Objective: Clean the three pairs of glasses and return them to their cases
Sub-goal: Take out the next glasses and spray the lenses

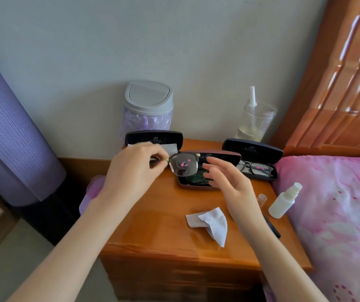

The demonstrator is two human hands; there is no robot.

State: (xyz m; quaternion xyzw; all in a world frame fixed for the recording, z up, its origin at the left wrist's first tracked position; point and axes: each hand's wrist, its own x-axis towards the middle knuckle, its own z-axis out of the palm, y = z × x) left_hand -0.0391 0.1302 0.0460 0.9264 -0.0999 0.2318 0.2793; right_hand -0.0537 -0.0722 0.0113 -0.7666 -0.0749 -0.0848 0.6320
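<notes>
Glasses (183,164), thin-rimmed: held in the air just over the open middle case (218,156), at the back centre of the nightstand top (152,214). The frame's outer end is pinched between thumb and forefinger of the left hand (135,168). The right hand (229,184) is held just beside the far lens, fingers spread and relaxed, nothing gripped.

Whether this pair is cleaned cannot be told. Judged best: the free end is taken by rim or temple, lenses left untouched, temples folded before the pair is laid in.

A crumpled white cloth (212,223) lies near the front right edge. A spray bottle (283,203) and its clear cap (261,199) stand at the right edge, easily knocked by the right forearm. Black-framed glasses (255,167) are seen in the right case (253,147), back right corner. The left case (152,137) stands open at the back left, a bin (148,101) behind it.
</notes>
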